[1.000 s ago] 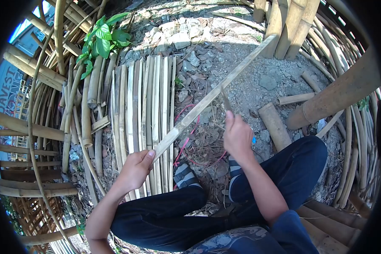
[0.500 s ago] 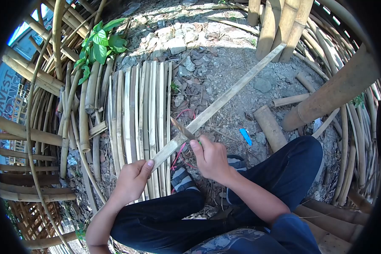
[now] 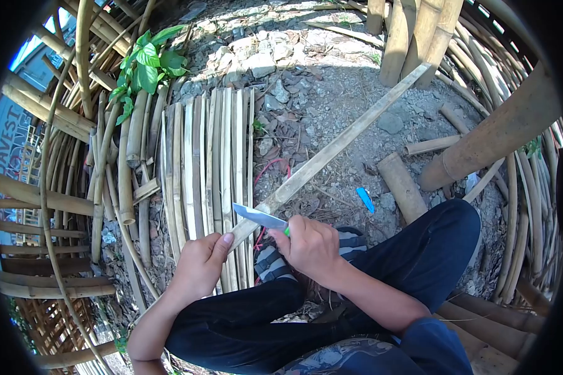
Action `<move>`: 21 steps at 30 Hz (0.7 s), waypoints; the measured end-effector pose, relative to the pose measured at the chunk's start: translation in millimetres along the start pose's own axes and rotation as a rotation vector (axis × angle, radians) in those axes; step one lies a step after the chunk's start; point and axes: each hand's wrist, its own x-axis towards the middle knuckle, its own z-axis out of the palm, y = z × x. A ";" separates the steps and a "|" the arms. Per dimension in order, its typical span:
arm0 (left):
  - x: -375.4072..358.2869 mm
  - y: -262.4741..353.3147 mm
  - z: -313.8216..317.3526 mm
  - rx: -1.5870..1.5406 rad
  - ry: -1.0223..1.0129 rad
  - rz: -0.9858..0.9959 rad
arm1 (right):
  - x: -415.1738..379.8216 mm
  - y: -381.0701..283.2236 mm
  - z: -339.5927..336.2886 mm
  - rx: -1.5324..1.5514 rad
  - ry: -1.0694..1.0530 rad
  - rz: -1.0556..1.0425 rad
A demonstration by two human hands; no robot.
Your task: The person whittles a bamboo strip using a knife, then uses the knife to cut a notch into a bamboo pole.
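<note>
A long, pale bamboo strip (image 3: 350,134) runs diagonally from my left side up toward the bamboo posts at the top right. My left hand (image 3: 201,265) grips its near end, thumb on top. In my right hand (image 3: 313,247) is a knife (image 3: 261,217) with a green handle, mostly covered by my fingers. The blade lies across the strip just beyond my left thumb, its tip pointing left. Beneath and to the left, a row of split bamboo strips (image 3: 197,162) lies side by side on the ground.
Bamboo poles (image 3: 124,187) and a leafy green plant (image 3: 150,65) stand at the left. A blue object (image 3: 365,200) lies on the dirt near a cut bamboo piece (image 3: 401,186). A thick bamboo post (image 3: 491,134) slants at the right. Pink string (image 3: 270,165) lies beside the strips.
My right hand has drawn the knife down along the strip toward my left hand. The blade has turned, and its bright flat side now shows. My left hand has barely moved.
</note>
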 end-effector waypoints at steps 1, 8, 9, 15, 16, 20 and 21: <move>0.9 -0.2 -0.1 0.000 0.002 0.001 | 1.7 2.4 -0.8 -0.005 -0.002 -0.017; -0.3 -4.6 0.5 -0.017 0.006 0.006 | -5.9 3.4 6.2 0.179 0.031 0.013; -0.3 -6.5 0.8 -0.025 0.008 0.001 | -4.7 3.5 4.7 0.178 0.032 0.014; -1.9 -3.7 1.3 -0.019 0.012 -0.007 | 1.0 2.9 1.7 0.120 0.047 -0.007; -1.7 -2.5 1.5 -0.021 0.013 -0.006 | 2.3 1.9 0.0 0.087 0.023 0.011; -1.3 -1.8 1.3 0.029 0.045 0.019 | 6.3 7.4 0.3 0.057 0.059 -0.015; -2.6 -2.4 0.9 0.030 0.046 0.015 | 5.9 6.4 0.9 0.061 0.057 -0.015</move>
